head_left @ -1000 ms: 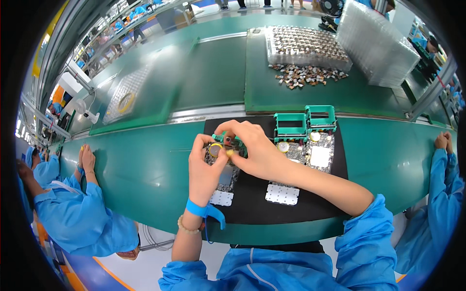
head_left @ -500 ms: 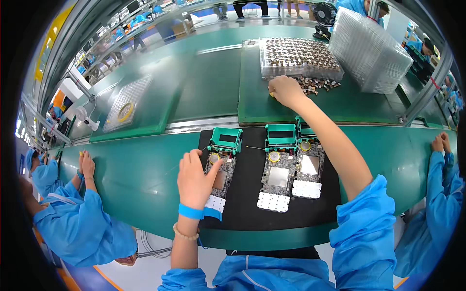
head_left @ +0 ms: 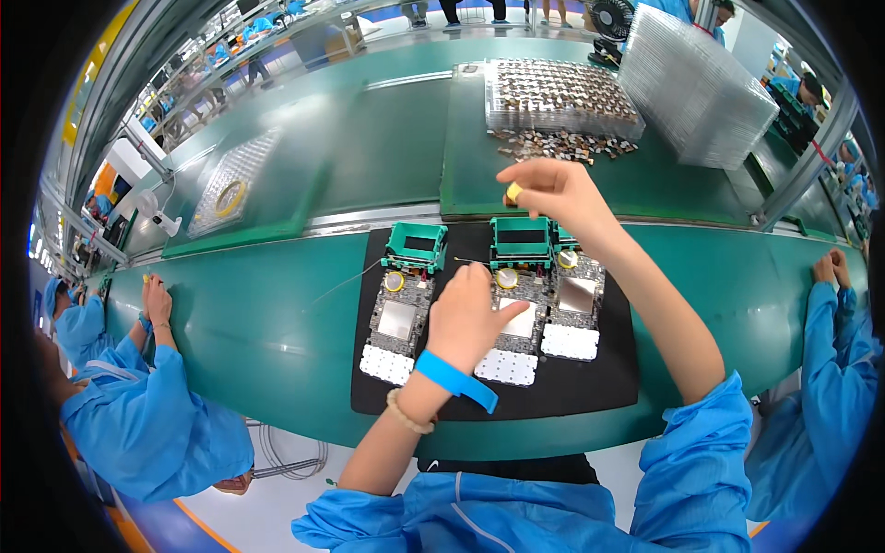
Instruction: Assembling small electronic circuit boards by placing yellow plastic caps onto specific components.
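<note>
On a black mat [head_left: 442, 392] lie 3 circuit boards, each with a green plastic frame at its far end, a round yellow-rimmed part and a white dotted plate at its near end. My left hand [head_left: 467, 318], wearing a blue wrist strap [head_left: 456, 380], is over the middle circuit board [head_left: 505, 367], thumb spread away from the fingers. Beyond that board's green frame [head_left: 521, 241], my right hand [head_left: 567, 198] is raised in a pinch, yellow covering at a fingertip. A tiny dark piece seems to show under the pinch, its kind unclear. The left circuit board [head_left: 396, 318] and right circuit board [head_left: 576, 300] are untouched.
Small brown-and-white parts [head_left: 562, 146] lie heaped before a stack of clear trays [head_left: 562, 101] filled with similar pieces. More clear trays [head_left: 696, 88] stand at the right. A clear tray with a yellow ring [head_left: 230, 198] lies at left. Co-workers [head_left: 152, 396] sit on both sides.
My right hand has drawn back from the heap of small parts toward me. My left hand has shifted right, from the left circuit board to the middle one.
</note>
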The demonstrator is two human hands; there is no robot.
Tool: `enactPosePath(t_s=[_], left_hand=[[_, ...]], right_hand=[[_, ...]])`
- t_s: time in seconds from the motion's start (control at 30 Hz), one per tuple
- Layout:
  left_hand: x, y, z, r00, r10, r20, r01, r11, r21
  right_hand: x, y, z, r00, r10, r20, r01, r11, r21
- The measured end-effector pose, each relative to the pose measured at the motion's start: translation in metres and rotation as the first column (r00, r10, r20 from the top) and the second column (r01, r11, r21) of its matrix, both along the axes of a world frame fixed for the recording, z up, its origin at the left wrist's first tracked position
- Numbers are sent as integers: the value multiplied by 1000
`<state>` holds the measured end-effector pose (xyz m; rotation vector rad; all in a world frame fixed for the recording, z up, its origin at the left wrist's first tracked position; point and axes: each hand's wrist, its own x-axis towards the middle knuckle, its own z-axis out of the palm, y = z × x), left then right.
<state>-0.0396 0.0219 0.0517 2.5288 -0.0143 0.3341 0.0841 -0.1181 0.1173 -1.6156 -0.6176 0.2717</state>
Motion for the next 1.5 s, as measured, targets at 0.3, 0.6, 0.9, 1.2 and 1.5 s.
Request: enactPosePath(t_s=[0.3, 0.6, 0.9, 1.2, 1.5], left_hand=[[12, 22, 2, 974, -177, -143, 13, 671, -741], [7, 14, 12, 1000, -10, 10, 14, 810, -586], [3, 8, 26, 999, 30, 22, -17, 885, -465], [5, 8, 17, 999, 25, 48, 5, 839, -544], [5, 6, 13, 996, 80, 46, -25, 715, -699]], right_hand=[[-41, -11, -21, 966, 2, 257, 65, 966, -250], [-49, -5, -21, 966, -46, 254, 102, 972, -213], [-47, -6, -23, 933, -24, 360, 121, 961, -249], [-52, -6, -23, 929, -39, 368, 141, 956, -256], [-56, 1, -40, 888, -60, 456, 156, 972, -176]])
